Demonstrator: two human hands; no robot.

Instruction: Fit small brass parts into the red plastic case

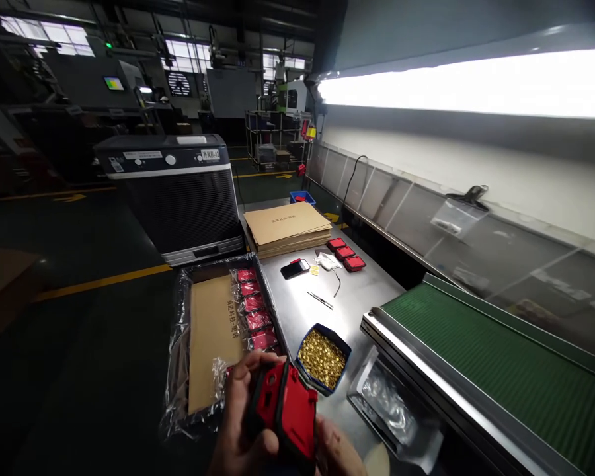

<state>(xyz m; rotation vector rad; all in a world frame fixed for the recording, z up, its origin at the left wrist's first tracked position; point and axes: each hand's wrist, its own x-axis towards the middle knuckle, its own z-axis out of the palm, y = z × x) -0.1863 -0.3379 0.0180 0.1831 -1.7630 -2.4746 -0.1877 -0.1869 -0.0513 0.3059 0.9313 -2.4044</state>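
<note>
"Head view is showing you holding the red and black part (282, 406) at six o'clock, low in the frame, over the near end of the steel table (361, 297). Your left hand (238, 423) is wrapping round its left side, with the fingers curling tight over the top left edge."

"Your right hand (340, 453) is sitting under the lower right corner and touching the part. The frame edge is cutting most of it off, though, so I cannot tell how far those fingers are closing."

"You are handling what looks like rigid moulded plastic. It is probably light and stiff, and the smooth red faces are likely a little slippery. By its shape, the black rim is offering you the surer hold, and the flat red panels are giving less purchase."

"From the part, the blue tub (322, 359) of small brass pieces is lying at one o'clock, just beside your hands. Those pieces are looking loose and tiny, so they would scatter easily."

"At eleven o'clock the plastic-lined carton (213, 268) is standing with a row of bagged red parts (252, 311) along its right side and a cardboard sheet (211, 344) beside them. At twelve o'clock, farther up the table, three bare red parts (346, 253) are lying near a stack of flat cartons (287, 225). A thin tool (320, 300) is lying between them and the tub."

"A crumpled clear bag (391, 403) is lying at three o'clock, near your right hand. The green conveyor belt (500, 363) is stretching away at two o'clock, well apart from both hands."
</note>
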